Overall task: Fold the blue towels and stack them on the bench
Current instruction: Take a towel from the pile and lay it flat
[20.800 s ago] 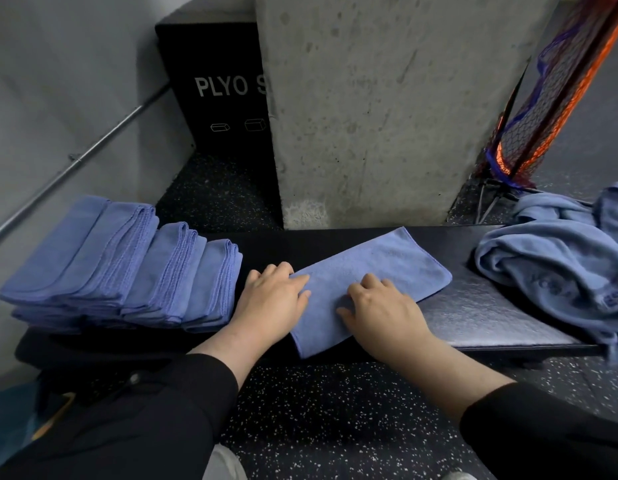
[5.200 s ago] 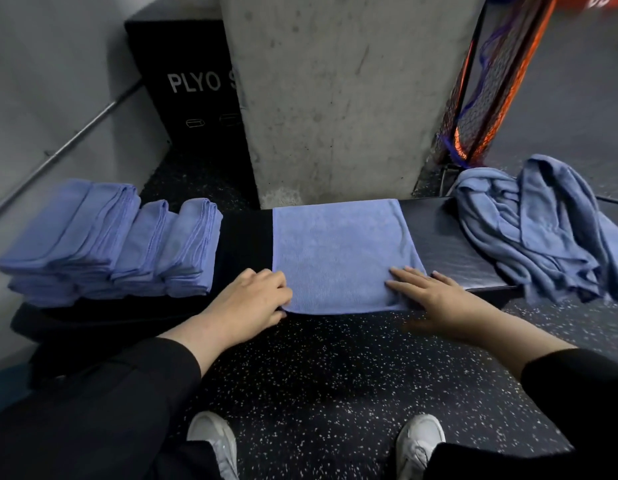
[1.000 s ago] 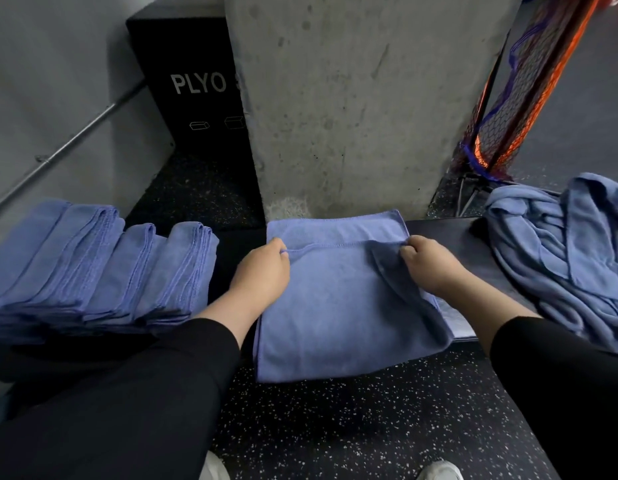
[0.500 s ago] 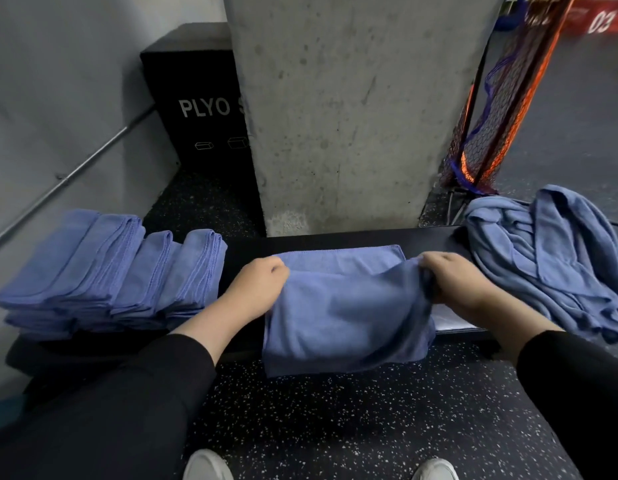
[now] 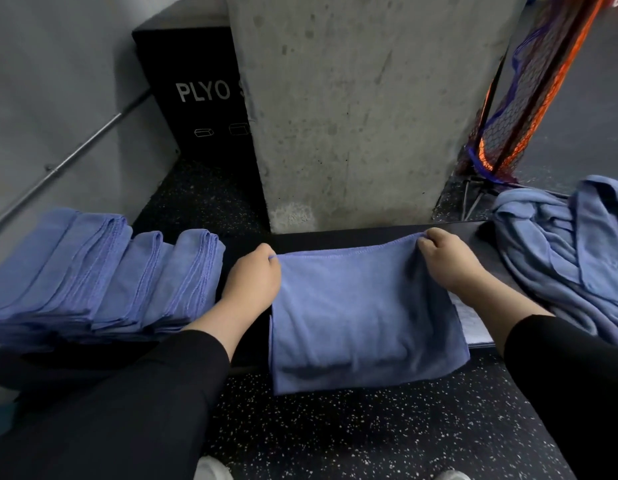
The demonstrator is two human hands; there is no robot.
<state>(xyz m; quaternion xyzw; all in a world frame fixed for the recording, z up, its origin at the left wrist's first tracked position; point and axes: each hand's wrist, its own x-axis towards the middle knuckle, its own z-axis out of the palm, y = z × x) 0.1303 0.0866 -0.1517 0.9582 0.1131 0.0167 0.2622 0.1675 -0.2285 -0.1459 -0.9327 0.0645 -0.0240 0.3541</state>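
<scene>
The soft blue microfibre towel [image 5: 363,320] I'm working on is draped over the front edge of the long black padded bench [image 5: 335,237], with its lower part hanging down toward the speckled rubber floor [image 5: 369,438]. My left hand [image 5: 252,282] pinches the top left corner and my right hand [image 5: 446,265] pinches the top right, fingers curled round the stitched hem. A second ago I had that hem up near the far side of the bench, over the layer underneath. Now I've drawn it back toward me and pulled it taut, so the towel sits lower and further off the edge. I think it's doubled over at this point, but the layers are hard to make out from here.

So the fold is underway, not finished: it probably needs one more halving before it matches the others. The stack of folded blue towels [image 5: 103,275] sits on the bench to my left, and the rumpled heap of unfolded blue towels [image 5: 570,251] waits on my right, so there's plenty still to do.
</scene>
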